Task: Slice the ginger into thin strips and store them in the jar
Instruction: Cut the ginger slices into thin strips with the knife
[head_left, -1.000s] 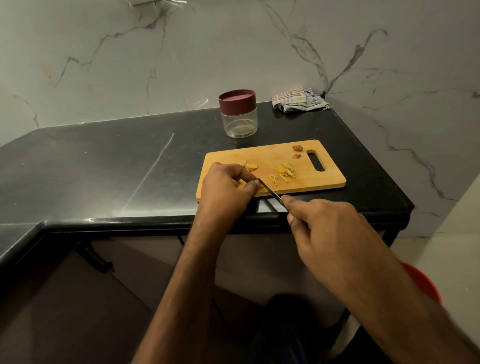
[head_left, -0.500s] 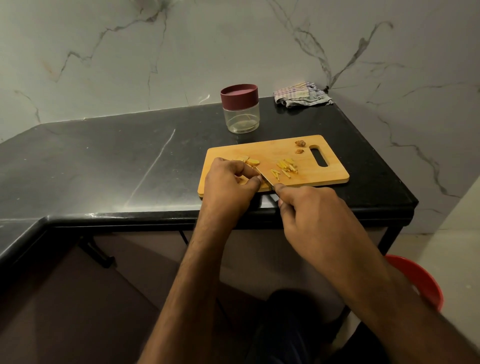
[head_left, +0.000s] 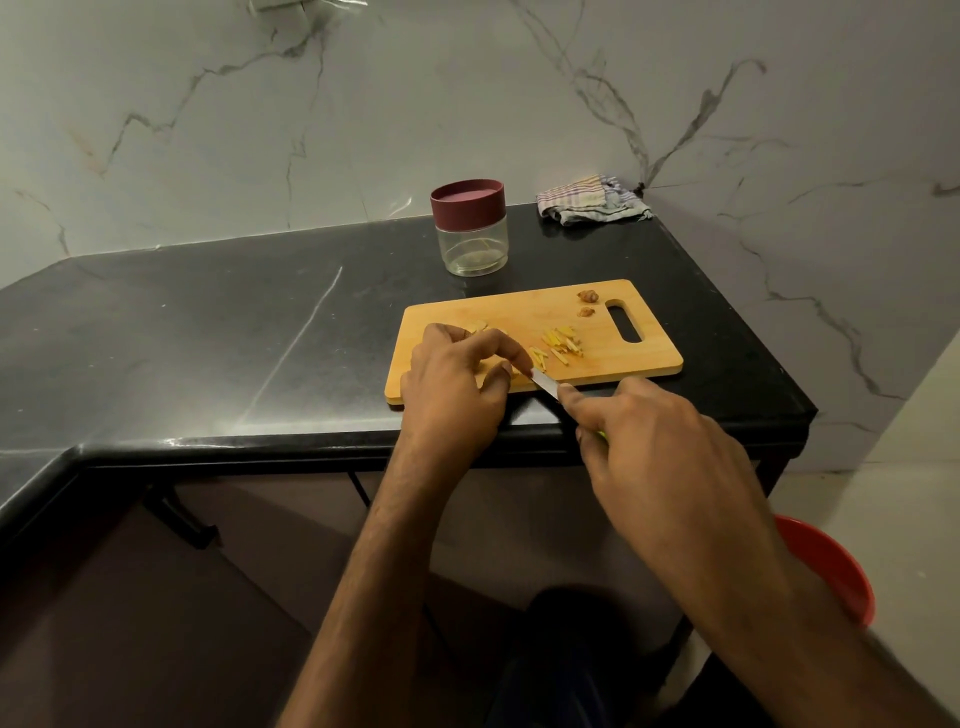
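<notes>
A wooden cutting board (head_left: 498, 317) lies near the counter's front edge. My left hand (head_left: 457, 384) presses a ginger piece on the board's near left part; the piece is mostly hidden under my fingers. My right hand (head_left: 654, 436) grips a small knife (head_left: 544, 383) whose blade meets my left fingertips. Cut yellow ginger strips (head_left: 561, 343) lie in a loose pile on the middle of the board. A ginger slice (head_left: 478, 326) shows just behind my left hand. Two brown scraps (head_left: 587, 303) rest beside the handle hole. The clear jar (head_left: 470, 228) with a maroon lid stands shut behind the board.
The black stone counter (head_left: 208, 338) runs left and turns a corner at the near left. A crumpled striped cloth (head_left: 592, 200) lies in the back right corner against the marble wall. A red bucket (head_left: 831, 566) stands on the floor at the right.
The knife has moved along the board towards my left fingertips and back a little. My left hand stays on the ginger, and the view has shifted slightly.
</notes>
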